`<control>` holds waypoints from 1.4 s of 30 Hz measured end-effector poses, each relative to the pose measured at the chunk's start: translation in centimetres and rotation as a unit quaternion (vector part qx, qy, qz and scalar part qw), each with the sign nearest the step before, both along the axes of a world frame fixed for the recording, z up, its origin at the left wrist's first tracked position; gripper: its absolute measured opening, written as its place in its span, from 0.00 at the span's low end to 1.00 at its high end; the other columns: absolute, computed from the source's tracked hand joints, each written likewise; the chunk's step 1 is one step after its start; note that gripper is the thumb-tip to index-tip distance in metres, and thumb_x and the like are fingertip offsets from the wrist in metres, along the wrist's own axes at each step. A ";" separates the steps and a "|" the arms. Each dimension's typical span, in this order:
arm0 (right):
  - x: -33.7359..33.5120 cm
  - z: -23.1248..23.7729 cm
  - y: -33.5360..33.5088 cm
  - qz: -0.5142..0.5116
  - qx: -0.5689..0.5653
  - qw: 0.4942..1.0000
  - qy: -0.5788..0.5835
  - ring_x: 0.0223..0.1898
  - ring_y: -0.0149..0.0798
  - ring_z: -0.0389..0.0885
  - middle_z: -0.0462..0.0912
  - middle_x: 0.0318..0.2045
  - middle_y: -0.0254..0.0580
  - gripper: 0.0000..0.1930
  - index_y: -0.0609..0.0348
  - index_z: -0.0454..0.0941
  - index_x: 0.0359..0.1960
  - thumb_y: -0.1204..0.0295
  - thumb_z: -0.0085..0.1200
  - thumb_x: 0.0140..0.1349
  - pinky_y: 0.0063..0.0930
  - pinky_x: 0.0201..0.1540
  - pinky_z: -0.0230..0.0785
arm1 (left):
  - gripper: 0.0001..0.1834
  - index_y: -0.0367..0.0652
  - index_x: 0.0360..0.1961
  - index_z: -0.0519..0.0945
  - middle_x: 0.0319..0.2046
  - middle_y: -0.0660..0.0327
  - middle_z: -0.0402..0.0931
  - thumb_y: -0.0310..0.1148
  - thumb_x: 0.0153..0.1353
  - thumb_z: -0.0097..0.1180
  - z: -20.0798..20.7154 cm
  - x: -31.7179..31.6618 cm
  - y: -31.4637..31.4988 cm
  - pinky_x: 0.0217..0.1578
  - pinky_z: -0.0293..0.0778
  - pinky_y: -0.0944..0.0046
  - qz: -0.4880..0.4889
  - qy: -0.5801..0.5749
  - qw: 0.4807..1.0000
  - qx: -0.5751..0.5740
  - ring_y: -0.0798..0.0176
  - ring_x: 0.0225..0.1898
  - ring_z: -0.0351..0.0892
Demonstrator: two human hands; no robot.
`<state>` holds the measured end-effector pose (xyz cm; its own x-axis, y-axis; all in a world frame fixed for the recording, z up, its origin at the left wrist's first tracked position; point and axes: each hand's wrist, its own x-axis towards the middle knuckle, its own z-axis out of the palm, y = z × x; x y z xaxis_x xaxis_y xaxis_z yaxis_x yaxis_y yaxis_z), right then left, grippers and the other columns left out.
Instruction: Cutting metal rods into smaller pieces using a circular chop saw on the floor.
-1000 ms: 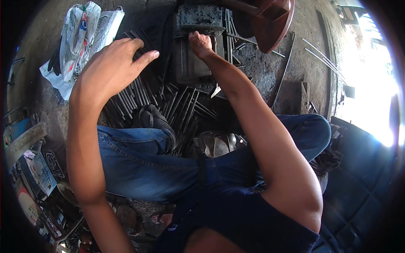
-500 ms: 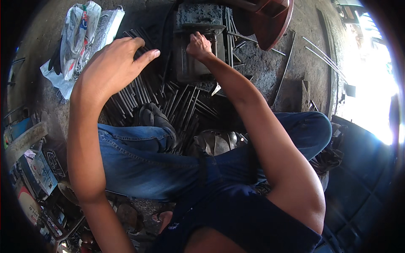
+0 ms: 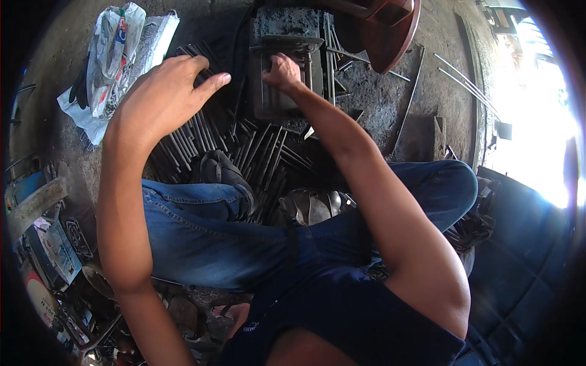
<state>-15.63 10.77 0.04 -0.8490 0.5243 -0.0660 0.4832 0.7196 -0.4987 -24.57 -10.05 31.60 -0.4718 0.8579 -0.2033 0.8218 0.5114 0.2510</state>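
Note:
My right hand (image 3: 283, 73) is over a dark metal machine base (image 3: 266, 107), just in front of a raised metal plate (image 3: 290, 43). Its fingers are curled, and whatever they hold, if anything, is hidden. Beside the hand, on its right, a metal bar (image 3: 309, 72) runs along the base. My left hand (image 3: 162, 91) hangs in the air over a pile of dark metal rods (image 3: 204, 131). That hand's thumb stands apart from the fingers, and nothing shows in it.
A reddish-brown curved metal part (image 3: 394, 39) overhangs the base's far right. White plastic bags (image 3: 113, 58) lie at the far left. Thin rods (image 3: 467, 85) rest on the floor at right. My foot in a dark shoe (image 3: 223, 171) is against the rod pile.
My right hand has shifted slightly left and nearer, away from the raised plate, and its wrist has turned a little. My left hand has stayed almost still.

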 end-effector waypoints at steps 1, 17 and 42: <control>-0.1 0.0 -0.3 -0.001 -0.002 1.000 0.012 0.50 0.54 0.76 0.74 0.46 0.54 0.16 0.61 0.78 0.35 0.64 0.57 0.47 0.46 0.49 0.74 | 0.29 0.31 0.47 0.79 0.44 0.42 0.79 0.52 0.65 0.51 0.0 -0.1 0.0 0.50 0.74 0.52 0.001 -0.005 1.000 -0.004 0.42 0.47 0.79; -0.4 1.0 1.9 0.014 0.092 0.990 -0.108 0.52 0.55 0.75 0.72 0.51 0.53 0.20 0.62 0.78 0.42 0.67 0.57 0.46 0.43 0.53 0.73 | 0.32 0.36 0.54 0.78 0.52 0.47 0.77 0.57 0.66 0.48 0.4 0.0 0.1 0.59 0.68 0.53 0.026 -0.023 0.996 -0.087 0.47 0.56 0.74; -2.3 -0.9 3.2 0.141 0.255 0.943 -0.159 0.41 0.47 0.85 0.81 0.41 0.50 0.09 0.60 0.82 0.38 0.75 0.51 0.59 0.36 0.40 0.80 | 0.27 0.31 0.44 0.80 0.39 0.43 0.80 0.51 0.65 0.52 -0.4 0.2 -0.9 0.46 0.77 0.51 -0.007 0.018 1.000 0.011 0.43 0.43 0.81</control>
